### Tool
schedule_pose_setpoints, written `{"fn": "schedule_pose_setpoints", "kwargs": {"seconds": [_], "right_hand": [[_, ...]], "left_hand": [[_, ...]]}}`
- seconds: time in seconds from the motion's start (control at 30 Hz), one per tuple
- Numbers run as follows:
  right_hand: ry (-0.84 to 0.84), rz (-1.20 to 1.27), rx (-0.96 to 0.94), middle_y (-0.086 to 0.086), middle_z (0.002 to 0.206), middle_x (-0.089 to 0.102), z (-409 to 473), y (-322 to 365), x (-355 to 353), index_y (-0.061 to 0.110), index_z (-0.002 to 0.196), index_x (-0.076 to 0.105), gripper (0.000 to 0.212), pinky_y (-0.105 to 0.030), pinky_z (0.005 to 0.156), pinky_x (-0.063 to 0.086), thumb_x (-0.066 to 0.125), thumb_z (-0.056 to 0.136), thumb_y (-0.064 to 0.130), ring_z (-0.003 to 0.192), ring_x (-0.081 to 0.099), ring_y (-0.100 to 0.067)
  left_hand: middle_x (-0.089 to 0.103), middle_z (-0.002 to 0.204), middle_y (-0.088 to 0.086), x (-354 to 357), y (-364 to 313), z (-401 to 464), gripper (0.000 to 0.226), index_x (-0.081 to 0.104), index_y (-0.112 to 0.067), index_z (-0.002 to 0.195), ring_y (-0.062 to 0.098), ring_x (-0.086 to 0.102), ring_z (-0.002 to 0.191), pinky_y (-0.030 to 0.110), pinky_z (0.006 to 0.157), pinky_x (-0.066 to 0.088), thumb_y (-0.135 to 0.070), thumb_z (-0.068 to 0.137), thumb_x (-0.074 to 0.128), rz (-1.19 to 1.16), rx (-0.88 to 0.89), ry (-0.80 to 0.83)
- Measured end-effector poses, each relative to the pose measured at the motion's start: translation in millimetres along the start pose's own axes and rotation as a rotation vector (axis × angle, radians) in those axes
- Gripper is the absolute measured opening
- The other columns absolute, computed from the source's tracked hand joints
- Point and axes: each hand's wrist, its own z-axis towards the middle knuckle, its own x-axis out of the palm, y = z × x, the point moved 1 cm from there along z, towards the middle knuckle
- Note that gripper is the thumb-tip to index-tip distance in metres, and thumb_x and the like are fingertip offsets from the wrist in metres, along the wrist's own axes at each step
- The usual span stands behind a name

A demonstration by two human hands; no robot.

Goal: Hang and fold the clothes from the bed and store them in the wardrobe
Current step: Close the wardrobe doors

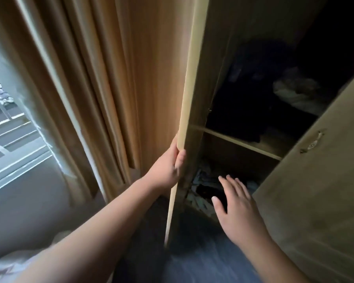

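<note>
Holding the left wardrobe door (pixel 189 78) edge, my left hand (pixel 168 166) is curling its fingers round it; my right hand (pixel 236 203) is reaching in flat, holding nothing; I am seeing jumbled clothes (pixel 206 180) low inside; I should swing it wide, slowly.

wardrobe (pixel 243 142) interior too dark to identify its clothes (pixel 251 111), left door (pixel 189 82) top cropped, floor blurred

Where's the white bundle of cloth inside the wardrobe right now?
In the head view, the white bundle lies at upper right, deep inside the wardrobe on the level above the shelf, just behind the edge of the right door.
</note>
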Motion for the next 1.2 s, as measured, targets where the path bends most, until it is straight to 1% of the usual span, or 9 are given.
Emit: {"fn": "schedule_pose_setpoints", "kwargs": {"seconds": [0.13, 0.3, 0.47, 0.6, 0.77, 0.9, 1.03, 1.13, 1.2], "right_hand": [[-0.109, 0.035, 0.121, 0.003, 0.156, 0.041, -15, -40, -19, 0.025, 0.15, 0.04, 0.054, -0.036, 0.118, 0.034, 0.049, 0.099, 0.042, 0.144, 0.035, -0.017], [-0.191, 0.034, 0.293, -0.003, 0.142, 0.053, -31, -109, -45, 0.021, 0.146, 0.041, 0.054, -0.039, 0.104, 0.046, 0.055, 0.095, 0.035, 0.129, 0.051, -0.023], [-0.169, -0.049, 0.39, -0.006, 0.157, 0.041, -21, -190, -65, 0.027, 0.156, 0.021, 0.072, -0.048, 0.115, 0.034, 0.025, 0.091, 0.057, 0.144, 0.035, -0.028], [-0.1, -0.074, 0.387, 0.001, 0.169, 0.011, 0, -244, -80, 0.035, 0.159, 0.0, 0.08, -0.053, 0.122, 0.014, 0.0, 0.084, 0.064, 0.155, 0.005, -0.023], [-0.075, -0.083, 0.353, 0.001, 0.168, 0.012, 38, -299, -84, 0.034, 0.159, 0.004, 0.077, -0.055, 0.121, 0.013, 0.001, 0.087, 0.062, 0.155, 0.004, -0.025], [-0.022, -0.074, 0.32, 0.002, 0.169, 0.009, 55, -322, -78, 0.035, 0.159, 0.003, 0.071, -0.055, 0.122, 0.012, 0.01, 0.093, 0.06, 0.155, 0.003, -0.024], [-0.004, -0.06, 0.293, 0.002, 0.169, 0.007, 68, -336, -75, 0.037, 0.159, 0.001, 0.07, -0.054, 0.123, 0.009, 0.01, 0.094, 0.061, 0.155, -0.001, -0.023], [-0.014, -0.036, 0.285, 0.002, 0.169, 0.006, 76, -340, -76, 0.036, 0.159, 0.0, 0.077, -0.054, 0.123, 0.008, 0.002, 0.087, 0.064, 0.155, -0.001, -0.024], [-0.027, -0.019, 0.284, 0.002, 0.169, 0.005, 80, -340, -77, 0.037, 0.159, 0.0, 0.078, -0.054, 0.123, 0.009, 0.001, 0.086, 0.065, 0.156, -0.001, -0.024]], "left_hand": [[0.043, 0.145, 0.003, 59, -30, 11, 0.089, -0.021, -0.045, 0.151, 0.018, 0.054, 0.12, 0.036, 0.107, 0.044, -0.038, 0.1, 0.052, 0.097, 0.131, 0.157], [0.038, 0.139, 0.002, 138, -64, 60, 0.1, -0.025, -0.058, 0.144, 0.02, 0.057, 0.107, 0.031, 0.098, 0.049, -0.022, 0.098, 0.057, 0.145, 0.209, 0.281], [0.05, 0.139, 0.012, 231, -100, 134, 0.096, -0.026, -0.046, 0.149, 0.031, 0.06, 0.113, 0.046, 0.097, 0.049, -0.018, 0.097, 0.051, 0.169, 0.248, 0.22], [0.051, 0.135, 0.012, 283, -111, 188, 0.085, -0.023, -0.038, 0.152, 0.033, 0.058, 0.111, 0.044, 0.094, 0.048, -0.023, 0.1, 0.043, 0.139, 0.195, 0.15], [0.042, 0.148, 0.012, 314, -110, 237, 0.093, -0.021, -0.032, 0.154, 0.032, 0.055, 0.117, 0.03, 0.089, 0.039, -0.01, 0.096, 0.049, 0.189, 0.194, 0.085], [0.047, 0.143, 0.009, 325, -115, 264, 0.101, -0.024, -0.046, 0.149, 0.03, 0.06, 0.1, 0.039, 0.085, 0.048, -0.009, 0.091, 0.05, 0.192, 0.112, 0.081], [0.049, 0.14, 0.009, 333, -117, 281, 0.101, -0.022, -0.052, 0.148, 0.03, 0.059, 0.105, 0.036, 0.089, 0.047, -0.009, 0.091, 0.049, 0.194, 0.05, 0.045], [0.054, 0.131, 0.009, 334, -117, 288, 0.1, -0.021, -0.056, 0.146, 0.03, 0.061, 0.099, 0.045, 0.088, 0.051, -0.011, 0.091, 0.049, 0.187, 0.036, 0.034], [0.047, 0.145, 0.009, 332, -117, 289, 0.101, -0.022, -0.053, 0.147, 0.031, 0.058, 0.112, 0.044, 0.093, 0.05, -0.01, 0.09, 0.05, 0.217, 0.065, 0.048]]}}
